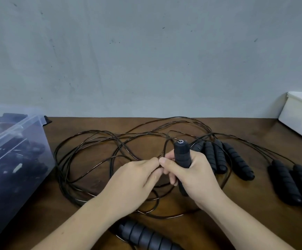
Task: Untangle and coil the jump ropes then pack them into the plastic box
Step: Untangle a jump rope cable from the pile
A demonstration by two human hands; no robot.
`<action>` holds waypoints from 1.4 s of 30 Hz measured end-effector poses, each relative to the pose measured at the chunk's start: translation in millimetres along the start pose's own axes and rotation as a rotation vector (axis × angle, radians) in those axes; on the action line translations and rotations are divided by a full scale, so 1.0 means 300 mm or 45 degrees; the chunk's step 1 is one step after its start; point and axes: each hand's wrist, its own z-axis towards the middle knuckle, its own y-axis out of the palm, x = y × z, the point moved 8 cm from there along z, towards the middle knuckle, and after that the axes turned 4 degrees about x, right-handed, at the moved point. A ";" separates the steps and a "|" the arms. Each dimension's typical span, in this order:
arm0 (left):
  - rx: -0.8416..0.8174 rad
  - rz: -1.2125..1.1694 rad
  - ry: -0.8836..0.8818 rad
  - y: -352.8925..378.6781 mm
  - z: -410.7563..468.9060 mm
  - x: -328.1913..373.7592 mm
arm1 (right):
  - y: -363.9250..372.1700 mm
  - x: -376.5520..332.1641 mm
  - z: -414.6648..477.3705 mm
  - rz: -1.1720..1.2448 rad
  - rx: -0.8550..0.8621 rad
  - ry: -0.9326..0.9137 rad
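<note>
jump ropes point(114, 156): lying tangled in thin black loops across the brown table point(251, 224), beside the plastic box point(14, 141)
right hand point(195, 174): wrapping its fingers firmly around one black foam handle point(181, 152), holding it upright
left hand point(132, 181): pinching one strand of the jump ropes, fingertips meeting the right thumb
spare handles point(233, 159): resting in a row at right
plastic box: sitting at left, holding dark items
</note>
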 end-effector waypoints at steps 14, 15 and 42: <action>0.304 -0.099 -0.222 -0.128 0.036 -0.170 | -0.168 0.096 0.104 0.645 0.262 0.381; 0.312 -0.099 -0.207 -0.118 0.035 -0.154 | -0.115 0.099 0.087 0.581 0.161 0.404; 0.185 -0.033 -0.057 -0.049 0.017 -0.047 | 0.043 0.092 0.005 0.444 -0.040 0.292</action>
